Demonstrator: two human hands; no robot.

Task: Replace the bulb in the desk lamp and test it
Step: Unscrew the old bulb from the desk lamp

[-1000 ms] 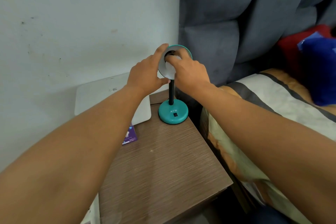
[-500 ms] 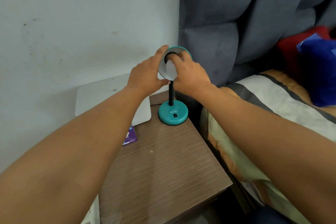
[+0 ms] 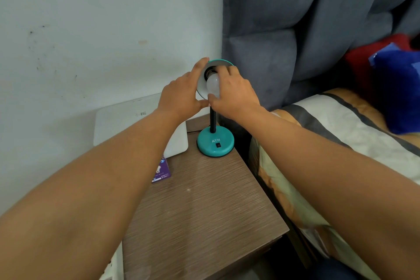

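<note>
A teal desk lamp stands at the back of the wooden nightstand, its round base (image 3: pixel 215 141) carrying a black switch and a black flexible neck. The lamp shade (image 3: pixel 201 85) faces me, white inside with a teal rim. My left hand (image 3: pixel 181 93) grips the shade's left edge, thumb under and fingers over the top. A white bulb (image 3: pixel 213 85) sits at the dark socket inside the shade. My right hand (image 3: pixel 234 94) is closed around the bulb from the right, thumb below it.
The brown nightstand (image 3: pixel 200 207) also holds a white flat device (image 3: pixel 127 120) leaning by the wall and a purple card (image 3: pixel 161 171). A grey padded headboard (image 3: pixel 306 18) rises behind the lamp. To the right lies a bed with striped bedding (image 3: pixel 341 134) and a blue pillow (image 3: pixel 397 88).
The bulb now shows more in front of the socket than before. My right hand has shifted its fingers around it. My left hand stays on the shade.
</note>
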